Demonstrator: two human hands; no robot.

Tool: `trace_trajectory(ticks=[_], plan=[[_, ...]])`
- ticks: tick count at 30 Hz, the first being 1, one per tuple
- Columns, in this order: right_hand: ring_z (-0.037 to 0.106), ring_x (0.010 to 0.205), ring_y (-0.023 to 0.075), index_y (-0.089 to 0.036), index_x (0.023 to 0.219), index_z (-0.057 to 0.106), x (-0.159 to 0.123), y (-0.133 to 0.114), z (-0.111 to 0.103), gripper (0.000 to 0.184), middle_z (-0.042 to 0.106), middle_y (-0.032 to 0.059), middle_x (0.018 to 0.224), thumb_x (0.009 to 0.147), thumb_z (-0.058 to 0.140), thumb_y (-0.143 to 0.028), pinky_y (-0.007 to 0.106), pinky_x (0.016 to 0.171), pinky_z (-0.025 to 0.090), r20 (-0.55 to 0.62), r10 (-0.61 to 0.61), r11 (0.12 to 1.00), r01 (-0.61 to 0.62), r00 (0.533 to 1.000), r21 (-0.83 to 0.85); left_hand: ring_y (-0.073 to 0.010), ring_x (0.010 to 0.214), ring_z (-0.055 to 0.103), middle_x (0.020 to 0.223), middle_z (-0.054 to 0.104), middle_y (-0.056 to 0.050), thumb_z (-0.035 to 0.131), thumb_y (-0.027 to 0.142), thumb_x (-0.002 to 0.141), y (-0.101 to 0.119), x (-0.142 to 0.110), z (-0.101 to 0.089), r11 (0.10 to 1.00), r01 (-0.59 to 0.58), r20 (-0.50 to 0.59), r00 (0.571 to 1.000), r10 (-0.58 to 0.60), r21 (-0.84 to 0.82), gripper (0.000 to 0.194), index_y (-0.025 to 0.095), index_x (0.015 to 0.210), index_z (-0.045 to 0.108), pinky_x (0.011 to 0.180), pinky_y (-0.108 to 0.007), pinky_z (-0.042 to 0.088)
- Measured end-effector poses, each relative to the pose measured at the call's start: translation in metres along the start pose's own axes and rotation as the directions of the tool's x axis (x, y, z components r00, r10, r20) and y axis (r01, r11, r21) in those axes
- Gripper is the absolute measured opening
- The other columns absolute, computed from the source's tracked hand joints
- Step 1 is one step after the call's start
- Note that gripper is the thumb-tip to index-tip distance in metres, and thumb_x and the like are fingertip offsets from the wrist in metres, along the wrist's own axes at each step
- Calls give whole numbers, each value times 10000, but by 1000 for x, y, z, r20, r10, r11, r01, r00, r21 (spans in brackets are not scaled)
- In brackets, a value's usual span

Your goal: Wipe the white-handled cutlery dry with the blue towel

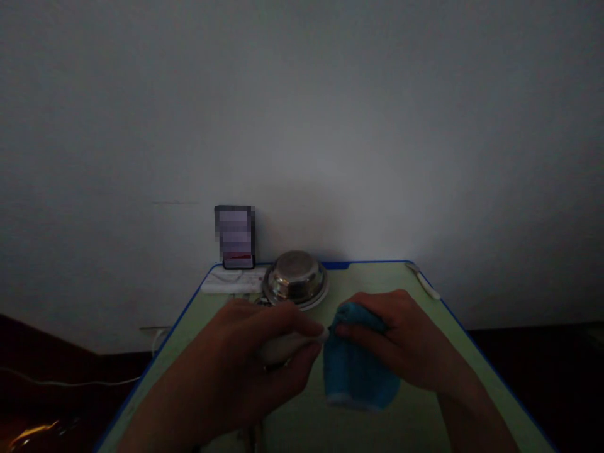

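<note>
My left hand point(255, 365) is closed around the pale handle of a white-handled utensil point(287, 347), with thumb and forefinger near the handle's front end. A blue cloth point(361, 368) hangs from my right hand point(396, 340), pinched between the thumb and fingers. The cloth's upper part covers whatever extends beyond the handle, so the utensil's working end is hidden. Both hands are close together above the green tabletop. Just beyond them, a shiny metal bowl point(296, 277) rests upside down on a pale plate, whose rim shows beneath it.
A phone point(237, 238) leans upright against the wall at the back left, behind a white power strip point(231, 280). Another white-handled utensil point(425, 283) lies along the right edge of the blue-rimmed green table point(179, 355). A white cable point(70, 382) runs at the left.
</note>
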State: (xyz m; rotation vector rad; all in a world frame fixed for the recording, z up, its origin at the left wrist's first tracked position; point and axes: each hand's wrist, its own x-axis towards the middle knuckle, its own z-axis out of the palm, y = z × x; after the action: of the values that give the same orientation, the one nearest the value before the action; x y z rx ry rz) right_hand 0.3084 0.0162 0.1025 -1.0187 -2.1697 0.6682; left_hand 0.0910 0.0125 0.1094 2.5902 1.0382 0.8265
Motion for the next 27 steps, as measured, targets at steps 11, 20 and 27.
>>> trace_trajectory(ticks=[11,20,27], plan=[[420,471,65,-192,638,474,-11,19,-15,275,432,-64,533,875,499,-330,170,425,331,10,188,980,-188,982,64,-75,641,620,836,679,67,647,260,795,-22,-12,-29,1000,-17,-128,992,14,-24,347,373,1113,566,605,-144,481],[445,478,72,-187,619,487,-10,18,-21,294,459,-57,531,845,538,-369,179,432,342,16,192,981,-192,981,-24,-80,577,619,700,680,76,712,250,732,-19,-9,-25,993,22,-31,999,-26,-116,225,288,941,637,542,-135,479],[446,488,81,-186,650,543,-3,11,-6,326,504,-53,542,826,535,-461,189,427,325,-40,256,967,-255,966,10,-92,586,610,741,670,62,659,260,772,-16,0,-16,990,137,28,990,-137,-26,188,243,951,603,524,-160,451]])
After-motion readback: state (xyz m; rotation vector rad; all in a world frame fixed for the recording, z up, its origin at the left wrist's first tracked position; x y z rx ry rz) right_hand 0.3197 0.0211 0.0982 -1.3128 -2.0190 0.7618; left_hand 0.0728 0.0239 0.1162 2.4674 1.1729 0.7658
